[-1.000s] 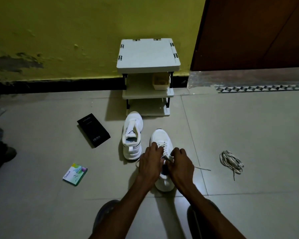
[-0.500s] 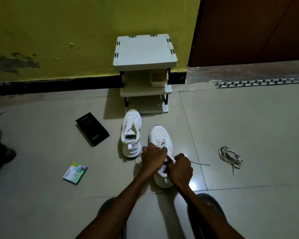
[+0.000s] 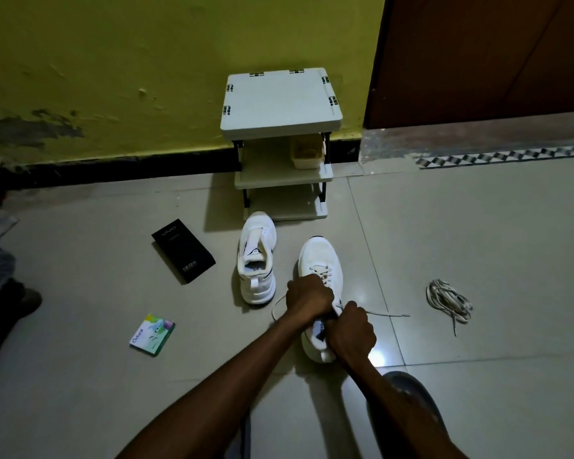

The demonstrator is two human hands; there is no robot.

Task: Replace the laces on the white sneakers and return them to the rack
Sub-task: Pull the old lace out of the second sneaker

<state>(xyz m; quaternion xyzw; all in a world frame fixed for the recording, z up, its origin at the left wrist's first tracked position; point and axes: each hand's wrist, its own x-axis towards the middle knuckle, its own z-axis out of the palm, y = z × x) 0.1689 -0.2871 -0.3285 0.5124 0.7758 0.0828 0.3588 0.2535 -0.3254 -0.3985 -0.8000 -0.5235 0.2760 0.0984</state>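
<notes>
On the floor tiles, just in front of the rack (image 3: 280, 107), two white sneakers sit side by side, toes toward the wall.

Near sneaker (image 3: 322, 256): partly laced, cross-lacing visible over the forefoot, heel toward the person. Left hand (image 3: 309, 297) sits on the tongue area, fingers curled into a fist around the lace (image 3: 389, 314); fingertips hidden under the knuckles. Right hand (image 3: 351, 332) is over the heel opening, touching the left hand, fingers curled and pinching the same lace; exact pinch point not visible. One lace end runs flat on the tile to the right of the right hand, tip clear of the shoe. A loop of lace bulges out on the tile left of the left wrist.

Other sneaker (image 3: 257, 256): just left of the first, not touching it, no lace in it, tongue standing up, toe almost at the rack's bottom shelf.

Rack is white, three shelves, black posts, against the yellow wall. Small tan tub (image 3: 307, 153) on the middle shelf, right side.

Loose laces (image 3: 448, 299) lie in a bundle on the tile, well right of the shoes. Black box (image 3: 183, 250) lies flat left of the unlaced sneaker. Green-and-white packet (image 3: 152, 334) is nearer the person, further left. Brown door (image 3: 478, 54) stands right of the rack.
</notes>
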